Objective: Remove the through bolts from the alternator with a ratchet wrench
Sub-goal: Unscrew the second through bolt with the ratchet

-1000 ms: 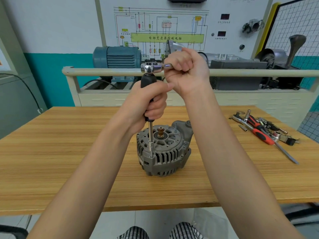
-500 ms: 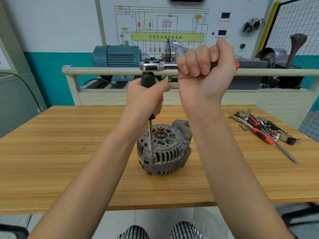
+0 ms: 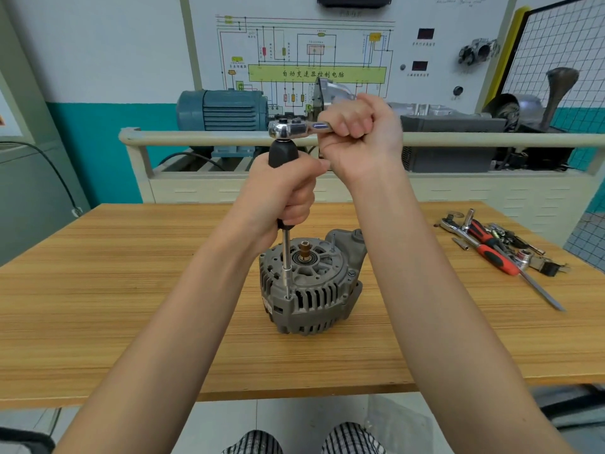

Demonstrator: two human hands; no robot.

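A grey cast-metal alternator (image 3: 311, 286) with a slotted housing stands near the middle of the pale wooden bench (image 3: 131, 290), its brass-coloured shaft end pointing up. A long steel extension bar with a black rubber handle (image 3: 284, 204) rises upright from the near-left rim of the housing, its socket end seated down at a bolt hole there (the through bolt itself is too small to make out). The left hand (image 3: 281, 194) holds that black handle, the fingers of its grip curled tight around it. On top of the handle sits the chrome ratchet wrench (image 3: 294, 128), its head above the bar and its shaft running to the right. The right hand (image 3: 357, 139) holds that shaft in a closed fist just right of the head, raised well above the alternator. Far right on the bench lies a loose heap of red-handled screwdrivers, sockets and wrenches (image 3: 497, 250). Behind the bench stand a blue electric motor (image 3: 222, 109) and a white wiring-diagram panel (image 3: 307, 50).
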